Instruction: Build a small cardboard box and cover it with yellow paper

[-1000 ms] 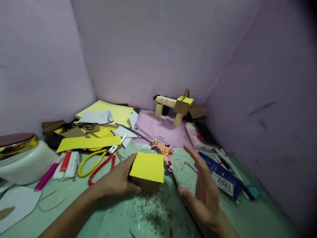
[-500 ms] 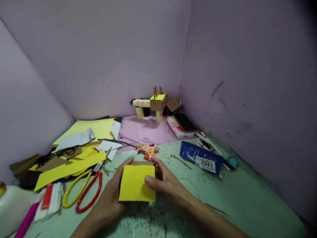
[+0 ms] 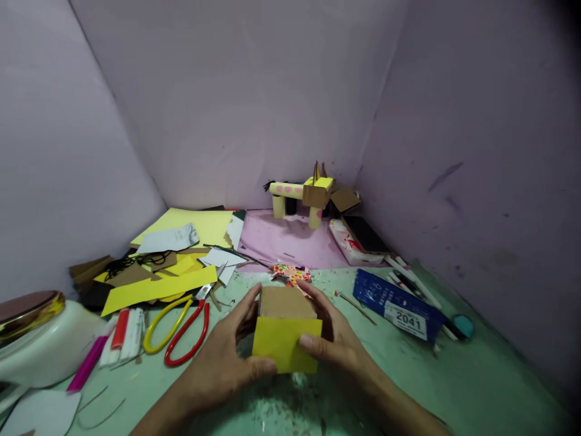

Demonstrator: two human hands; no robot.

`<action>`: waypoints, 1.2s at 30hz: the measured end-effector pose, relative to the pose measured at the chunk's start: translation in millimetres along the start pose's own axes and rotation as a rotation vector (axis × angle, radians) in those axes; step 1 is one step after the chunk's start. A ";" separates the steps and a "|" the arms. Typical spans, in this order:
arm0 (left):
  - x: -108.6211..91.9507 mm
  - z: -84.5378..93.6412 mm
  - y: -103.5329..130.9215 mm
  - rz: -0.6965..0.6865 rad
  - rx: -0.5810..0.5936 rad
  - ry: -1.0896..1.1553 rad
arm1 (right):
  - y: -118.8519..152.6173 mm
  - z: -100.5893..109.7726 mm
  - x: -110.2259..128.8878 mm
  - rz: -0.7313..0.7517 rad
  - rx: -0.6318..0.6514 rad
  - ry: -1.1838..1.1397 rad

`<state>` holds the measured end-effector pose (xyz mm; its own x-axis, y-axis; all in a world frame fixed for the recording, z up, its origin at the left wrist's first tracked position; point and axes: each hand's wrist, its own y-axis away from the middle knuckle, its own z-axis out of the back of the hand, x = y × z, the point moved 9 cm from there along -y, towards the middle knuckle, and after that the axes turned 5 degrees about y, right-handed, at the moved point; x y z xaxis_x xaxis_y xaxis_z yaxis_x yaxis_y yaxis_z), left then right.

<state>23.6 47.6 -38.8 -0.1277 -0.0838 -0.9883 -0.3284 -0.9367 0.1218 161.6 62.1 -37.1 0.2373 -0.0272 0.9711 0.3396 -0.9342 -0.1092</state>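
A small cardboard box (image 3: pixel 287 303) with a yellow front face (image 3: pixel 284 346) is held between both hands, low over the green tabletop. My left hand (image 3: pixel 238 345) grips its left side, the thumb at the lower left corner of the yellow face. On the right side my right hand (image 3: pixel 338 339) is closed round it, its thumb pressing on the yellow face. Just behind the box lies a floral-patterned piece (image 3: pixel 291 274). Scissors (image 3: pixel 190 330) with one yellow and one red handle rest left of my left hand.
Paper and cardboard scraps (image 3: pixel 158 284) lie at the left, near markers (image 3: pixel 120 330) and a white, gold-trimmed object (image 3: pixel 49 339). A yellow cardboard animal (image 3: pixel 297 192) stands at the back. A blue packet (image 3: pixel 397 309) and a phone (image 3: pixel 365 234) are at the right.
The box has tilted, so its brown cardboard top shows behind the yellow face. My left thumb has come onto the front. The whole view has shifted, with the scene further right.
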 end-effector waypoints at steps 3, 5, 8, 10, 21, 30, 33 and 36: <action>-0.8 -1.9 0.0 0.032 -0.006 0.062 | 2.0 3.3 -9.5 -0.063 -0.025 -0.069; 0.1 -0.1 -1.5 0.056 -0.029 0.169 | 2.4 3.6 -13.1 -0.095 -0.014 -0.108; -0.7 3.7 -5.4 0.049 -0.049 0.300 | 0.6 -3.8 -10.0 -0.067 0.094 -0.107; -2.0 3.7 -8.0 0.016 -0.012 0.334 | -1.0 -9.3 -11.3 -0.073 0.159 -0.100; 19.3 9.9 -11.8 0.014 -0.078 0.412 | -1.3 0.8 -28.6 -0.193 -0.028 -0.329; 15.7 2.5 -9.8 -0.004 -0.109 0.388 | 5.0 9.9 -34.4 -0.314 -0.158 -0.377; 13.0 2.4 -7.8 -0.024 -0.120 0.400 | 5.5 10.9 -37.6 -0.337 -0.165 -0.390; 12.9 5.8 -6.1 -0.008 -0.180 0.465 | 4.9 10.2 -37.1 -0.336 -0.167 -0.388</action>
<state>18.5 54.2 -51.8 0.3189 -0.1807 -0.9304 -0.1559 -0.9783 0.1365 163.7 62.1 -75.9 0.4699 0.3864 0.7937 0.3124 -0.9137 0.2599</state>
